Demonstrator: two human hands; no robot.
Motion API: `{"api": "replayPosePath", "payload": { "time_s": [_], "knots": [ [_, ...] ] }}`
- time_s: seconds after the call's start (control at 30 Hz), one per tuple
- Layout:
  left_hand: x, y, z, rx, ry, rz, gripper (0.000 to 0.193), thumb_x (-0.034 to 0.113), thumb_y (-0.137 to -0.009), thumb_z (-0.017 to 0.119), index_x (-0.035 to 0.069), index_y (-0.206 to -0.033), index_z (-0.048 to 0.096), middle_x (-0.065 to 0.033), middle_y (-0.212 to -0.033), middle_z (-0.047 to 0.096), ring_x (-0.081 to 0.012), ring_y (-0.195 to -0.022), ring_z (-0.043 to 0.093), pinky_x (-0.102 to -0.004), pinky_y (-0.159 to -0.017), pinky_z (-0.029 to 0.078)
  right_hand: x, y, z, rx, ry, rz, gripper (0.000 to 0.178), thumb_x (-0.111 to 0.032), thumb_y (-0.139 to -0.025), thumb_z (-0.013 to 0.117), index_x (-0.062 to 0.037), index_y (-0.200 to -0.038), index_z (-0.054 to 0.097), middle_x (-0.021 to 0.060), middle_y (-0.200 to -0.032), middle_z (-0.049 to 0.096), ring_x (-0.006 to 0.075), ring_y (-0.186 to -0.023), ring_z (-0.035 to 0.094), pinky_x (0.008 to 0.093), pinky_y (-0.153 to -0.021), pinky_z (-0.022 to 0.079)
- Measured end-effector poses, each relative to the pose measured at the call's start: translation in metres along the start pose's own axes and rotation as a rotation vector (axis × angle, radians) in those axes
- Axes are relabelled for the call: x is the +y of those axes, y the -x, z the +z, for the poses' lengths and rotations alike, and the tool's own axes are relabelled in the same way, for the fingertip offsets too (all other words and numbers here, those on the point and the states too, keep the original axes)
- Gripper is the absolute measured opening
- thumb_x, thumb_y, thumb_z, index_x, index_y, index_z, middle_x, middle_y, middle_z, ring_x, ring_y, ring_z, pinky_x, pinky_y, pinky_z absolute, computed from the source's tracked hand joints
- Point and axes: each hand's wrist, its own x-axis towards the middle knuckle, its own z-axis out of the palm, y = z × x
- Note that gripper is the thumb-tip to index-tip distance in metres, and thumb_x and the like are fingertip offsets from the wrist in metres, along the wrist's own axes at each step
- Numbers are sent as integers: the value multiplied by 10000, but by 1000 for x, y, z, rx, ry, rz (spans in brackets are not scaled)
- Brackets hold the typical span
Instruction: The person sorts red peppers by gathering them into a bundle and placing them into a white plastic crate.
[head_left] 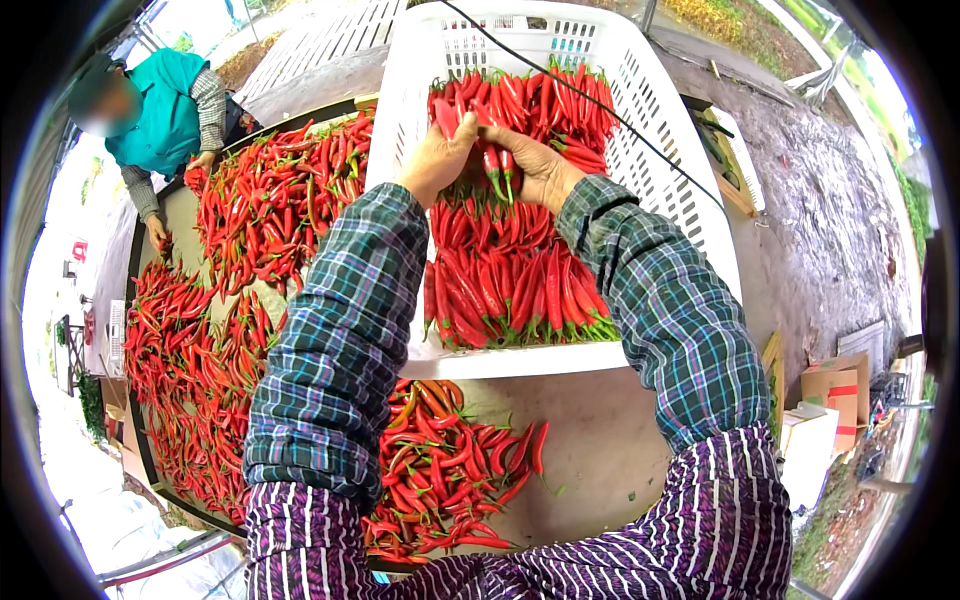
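Observation:
Both my hands meet over a white slatted plastic crate (520, 360) that holds rows of red chili peppers (500, 290). My left hand (438, 160) is closed around a small bunch of red chilies (492, 160), its thumb on top. From the other side my right hand (535, 168) grips the same bunch, with fingers wrapped over it. Two green stem ends hang down between the hands, toward me. Below them the packed chilies lie side by side, the nearest row with stems toward the crate's near wall. My hands hide part of the middle rows.
Loose chilies (200, 390) cover the table to the left, and another pile (440, 480) lies before me. A co-worker in a teal vest (165, 105) handles chilies at the far left. A dark cable (600, 105) crosses above the crate. Cardboard boxes (835, 395) stand at right.

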Motion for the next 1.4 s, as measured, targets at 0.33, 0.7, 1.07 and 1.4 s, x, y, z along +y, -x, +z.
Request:
{"api": "replayPosePath", "payload": {
  "time_s": [0.33,0.7,1.07,1.4],
  "knots": [
    [-108,-51,54,-83,230,-557,377,318,-933,367,21,-1069,555,-100,-906,635,-198,-757,629,-366,-674,521,36,-12,-58,226,139,177,287,-278,-802,672,-70,-995,629,75,-923,671,218,-815,638,424,-760,525],
    [-172,-54,39,-350,-387,-242,218,199,-870,459,47,-938,598,-73,-844,614,-166,-696,591,-314,-602,475,101,-36,-71,349,22,94,278,-191,-817,650,19,-996,623,119,-945,661,225,-808,643,384,-729,538],
    [-122,-34,51,-78,-919,-403,256,150,-706,648,-7,-906,677,-213,-962,645,-349,-940,619,-390,-780,503,157,-78,-92,649,708,-83,273,-118,-801,651,83,-964,561,118,-870,594,146,-790,506,302,-676,408],
    [-98,-29,46,-242,-1166,-395,230,130,-714,660,25,-916,691,-176,-947,662,-307,-925,642,-400,-764,520,113,-50,-58,501,1261,259,789,-462,-599,797,43,-1146,535,265,-1226,501,328,-1157,491,384,-968,391]
  ]
}}
